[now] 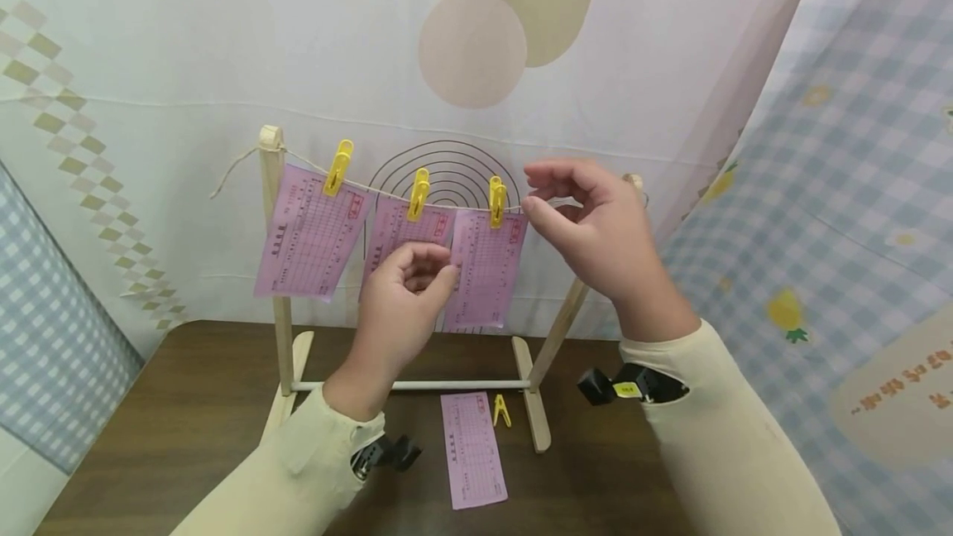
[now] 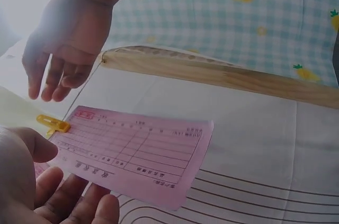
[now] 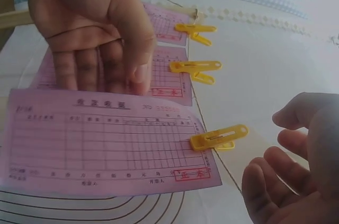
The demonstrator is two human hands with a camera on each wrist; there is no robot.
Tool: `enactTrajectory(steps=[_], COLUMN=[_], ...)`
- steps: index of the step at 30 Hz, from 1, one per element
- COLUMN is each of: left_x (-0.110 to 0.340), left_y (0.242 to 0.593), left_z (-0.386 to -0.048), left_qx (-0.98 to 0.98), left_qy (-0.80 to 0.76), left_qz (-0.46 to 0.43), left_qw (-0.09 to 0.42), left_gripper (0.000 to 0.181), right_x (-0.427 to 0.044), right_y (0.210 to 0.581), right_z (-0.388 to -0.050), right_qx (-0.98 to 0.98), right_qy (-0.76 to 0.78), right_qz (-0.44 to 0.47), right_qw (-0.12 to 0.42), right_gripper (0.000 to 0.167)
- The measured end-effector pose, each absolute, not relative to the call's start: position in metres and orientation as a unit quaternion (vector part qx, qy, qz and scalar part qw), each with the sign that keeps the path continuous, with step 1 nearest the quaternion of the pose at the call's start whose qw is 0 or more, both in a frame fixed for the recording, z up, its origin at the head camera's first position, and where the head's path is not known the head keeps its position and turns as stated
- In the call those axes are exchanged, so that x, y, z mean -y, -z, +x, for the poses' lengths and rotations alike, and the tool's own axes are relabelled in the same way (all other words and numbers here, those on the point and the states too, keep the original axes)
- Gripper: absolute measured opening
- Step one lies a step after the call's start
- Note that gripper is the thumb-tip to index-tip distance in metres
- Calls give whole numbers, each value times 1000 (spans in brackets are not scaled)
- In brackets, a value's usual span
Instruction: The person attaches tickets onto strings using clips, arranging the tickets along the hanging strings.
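Observation:
Three pink printed slips hang from a thin string, each under a yellow clothespin. The rightmost slip [image 1: 486,279] is held by a clothespin [image 1: 496,202] and shows whole in the right wrist view. My left hand [image 1: 405,296], fingers loosely bent and holding nothing, is in front of the middle slip [image 1: 395,226], near the rightmost slip's left edge. To the right of that clothespin, my right hand [image 1: 596,226] hovers by the string with relaxed fingers and nothing between them. The left slip [image 1: 313,230] hangs from its own clothespin [image 1: 338,168].
The string is tied between two posts of a wooden rack [image 1: 283,346] on a brown table [image 1: 186,404]. Under the rack's crossbar lie another pink slip [image 1: 474,453] and a loose yellow clothespin [image 1: 501,410]. Behind stands a patterned cloth [image 1: 298,40].

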State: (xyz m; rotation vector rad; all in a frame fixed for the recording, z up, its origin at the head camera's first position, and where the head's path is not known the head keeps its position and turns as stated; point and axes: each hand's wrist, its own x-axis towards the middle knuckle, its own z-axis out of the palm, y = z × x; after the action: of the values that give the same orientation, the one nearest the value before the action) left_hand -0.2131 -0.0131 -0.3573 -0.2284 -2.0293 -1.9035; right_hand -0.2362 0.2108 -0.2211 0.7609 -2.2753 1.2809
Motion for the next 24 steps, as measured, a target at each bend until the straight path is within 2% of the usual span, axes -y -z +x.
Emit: enactTrajectory(steps=[10,17,21,24], left_x=[25,30,31,30], left_y=[371,397,417,433], left_z=[-197,-182,-177,-175], left_qx=[732,743,754,769], left_qy=[634,598,586,583], left_qz=[-141,-202,-206,-184], left_qw=[209,224,215,189], left_gripper=[23,21,21,22], right_x=[-222,-231,-236,-240], right_y=[260,300,326,346], right_z=[-217,-201,-193,-190], right_qx=[790,808,828,843], right_qy=[-466,-443,-417,-403], right_qz=[327,316,295,274], right_qw=[225,227,230,228], right_gripper=[35,35,36,37])
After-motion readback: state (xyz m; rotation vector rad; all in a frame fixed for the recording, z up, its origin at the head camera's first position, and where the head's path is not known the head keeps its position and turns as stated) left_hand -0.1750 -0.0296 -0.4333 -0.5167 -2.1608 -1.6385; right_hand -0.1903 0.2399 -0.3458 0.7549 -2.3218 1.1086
